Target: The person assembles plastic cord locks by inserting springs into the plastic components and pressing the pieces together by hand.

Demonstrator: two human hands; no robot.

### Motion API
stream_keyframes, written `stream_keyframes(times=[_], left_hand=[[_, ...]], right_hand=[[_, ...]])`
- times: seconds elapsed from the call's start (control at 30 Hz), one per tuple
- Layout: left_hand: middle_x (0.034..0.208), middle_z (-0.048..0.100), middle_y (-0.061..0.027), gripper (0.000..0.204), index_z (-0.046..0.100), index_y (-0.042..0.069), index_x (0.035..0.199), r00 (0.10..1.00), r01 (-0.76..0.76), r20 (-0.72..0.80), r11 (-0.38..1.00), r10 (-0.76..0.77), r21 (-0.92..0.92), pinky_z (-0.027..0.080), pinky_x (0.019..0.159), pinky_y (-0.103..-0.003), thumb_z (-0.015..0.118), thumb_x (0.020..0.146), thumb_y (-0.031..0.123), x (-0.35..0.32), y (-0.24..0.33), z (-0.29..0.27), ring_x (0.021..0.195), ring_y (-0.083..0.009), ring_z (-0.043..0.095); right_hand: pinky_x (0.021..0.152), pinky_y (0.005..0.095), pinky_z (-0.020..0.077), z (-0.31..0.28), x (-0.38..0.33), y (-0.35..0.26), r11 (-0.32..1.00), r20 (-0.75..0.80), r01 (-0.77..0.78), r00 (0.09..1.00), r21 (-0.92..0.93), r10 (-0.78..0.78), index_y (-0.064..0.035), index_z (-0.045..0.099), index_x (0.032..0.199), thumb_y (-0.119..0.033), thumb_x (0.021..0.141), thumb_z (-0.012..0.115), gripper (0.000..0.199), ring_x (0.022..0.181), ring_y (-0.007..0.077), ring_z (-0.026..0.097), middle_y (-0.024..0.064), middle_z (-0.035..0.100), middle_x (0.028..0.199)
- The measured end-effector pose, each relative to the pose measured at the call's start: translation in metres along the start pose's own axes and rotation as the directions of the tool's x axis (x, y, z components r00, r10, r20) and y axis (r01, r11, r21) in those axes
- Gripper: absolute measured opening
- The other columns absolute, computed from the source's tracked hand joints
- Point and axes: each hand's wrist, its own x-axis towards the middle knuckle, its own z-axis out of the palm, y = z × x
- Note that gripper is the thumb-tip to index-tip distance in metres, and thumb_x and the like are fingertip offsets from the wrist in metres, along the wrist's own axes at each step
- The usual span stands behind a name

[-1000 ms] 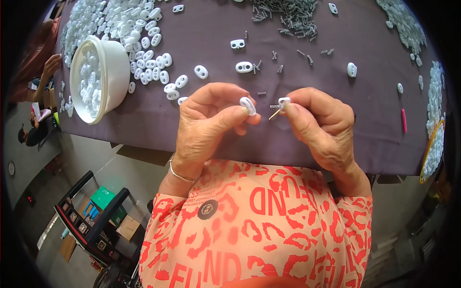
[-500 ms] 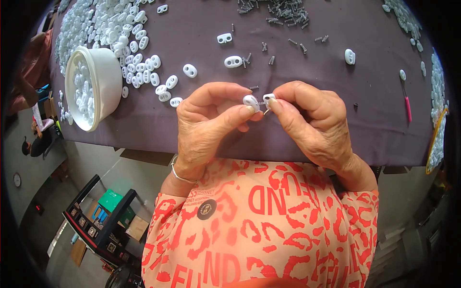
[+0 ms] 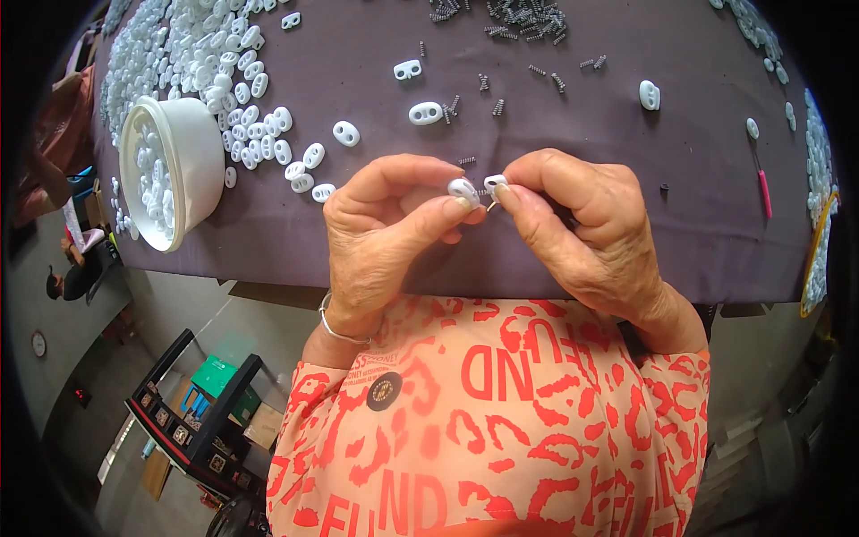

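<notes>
My left hand (image 3: 385,215) pinches a white oval cord lock piece (image 3: 463,189) between thumb and forefinger. Facing it, my right hand (image 3: 586,219) grips a smaller white cord lock piece (image 3: 493,183) with a dark hole. A small metal spring (image 3: 480,192) spans the narrow gap between the two pieces. Below the right thumb a thin pin-like tip (image 3: 492,206) sticks out; what it belongs to is hidden. Just beyond the fingers lie a loose spring (image 3: 467,160) and a white two-hole oval (image 3: 425,114).
At the left, a white tub (image 3: 192,157) lies tipped with white pieces inside, beside a large heap of white ovals (image 3: 201,54). Springs are piled (image 3: 528,16) at the far middle. A pink-handled tool (image 3: 765,194) lies right. More white pieces (image 3: 816,170) line the right edge.
Both hands keep nearly the same pose, with the two white pieces and the spring still between them. The view has shifted slightly; the tabletop things appear a little further left.
</notes>
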Motion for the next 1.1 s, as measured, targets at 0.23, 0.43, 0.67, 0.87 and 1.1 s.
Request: stream_keyframes(times=[0.23, 0.43, 0.67, 0.87, 1.1], left_hand=[[0.088, 0.067, -0.0096, 0.02, 0.062, -0.001, 0.098, 1.0, -0.017, 0.006, 1.0, 0.017, -0.013, 0.052, 0.06, -0.02, 0.066, 0.079, -0.004, -0.0011, -0.0011, 0.0021, 0.08, -0.0157, 0.066], [0.088, 0.067, -0.0099, 0.018, 0.062, -0.001, 0.098, 0.999, -0.019, 0.035, 0.999, 0.02, -0.027, 0.052, 0.061, -0.021, 0.065, 0.08, -0.004, 0.0006, -0.0008, 0.0016, 0.081, -0.0153, 0.066], [0.088, 0.067, -0.0108, 0.014, 0.062, -0.001, 0.095, 0.999, -0.001, 0.032, 1.0, 0.001, -0.004, 0.051, 0.061, -0.021, 0.064, 0.081, -0.002, 0.0006, 0.0015, 0.0009, 0.08, -0.015, 0.065], [0.087, 0.066, -0.0107, 0.013, 0.062, -0.002, 0.093, 1.0, -0.025, 0.014, 1.0, 0.025, -0.018, 0.051, 0.06, -0.021, 0.065, 0.08, -0.003, 0.0008, -0.0001, 0.0028, 0.077, -0.0149, 0.065], [0.085, 0.065, -0.0104, 0.011, 0.064, -0.003, 0.089, 0.999, -0.042, -0.009, 0.999, 0.042, 0.017, 0.052, 0.058, -0.021, 0.064, 0.079, -0.006, -0.0015, -0.0016, 0.0054, 0.074, -0.0147, 0.065]], right_hand=[[0.048, 0.0259, 0.0395, 0.0014, -0.0013, 0.0014, 1.0, 0.024, 0.012, 1.0, -0.009, -0.012, 0.0045, 0.057, 0.082, 0.002, 0.083, 0.057, 0.003, 0.053, 0.0142, 0.053, 0.0088, 0.058, 0.067], [0.05, 0.026, 0.0412, 0.0029, -0.0017, 0.004, 1.0, 0.038, -0.01, 0.999, 0.01, 0.01, 0.0042, 0.058, 0.083, 0.001, 0.084, 0.056, 0.003, 0.055, 0.015, 0.056, 0.0095, 0.06, 0.069], [0.051, 0.0259, 0.0427, 0.0042, -0.0007, 0.0038, 0.999, 0.052, -0.024, 0.998, 0.03, 0.022, 0.0039, 0.058, 0.083, 0.001, 0.085, 0.055, 0.004, 0.058, 0.0159, 0.058, 0.0094, 0.062, 0.07], [0.051, 0.0257, 0.0424, 0.0047, 0.0, 0.0044, 0.999, 0.059, -0.029, 0.998, 0.027, 0.027, 0.0038, 0.058, 0.083, 0.0, 0.086, 0.055, 0.005, 0.057, 0.0153, 0.058, 0.0092, 0.062, 0.07], [0.047, 0.0262, 0.0387, 0.0028, 0.0005, 0.0052, 0.999, 0.063, -0.02, 0.998, 0.029, 0.018, 0.0031, 0.058, 0.081, 0.0, 0.085, 0.057, 0.005, 0.051, 0.0141, 0.052, 0.0076, 0.058, 0.064]])
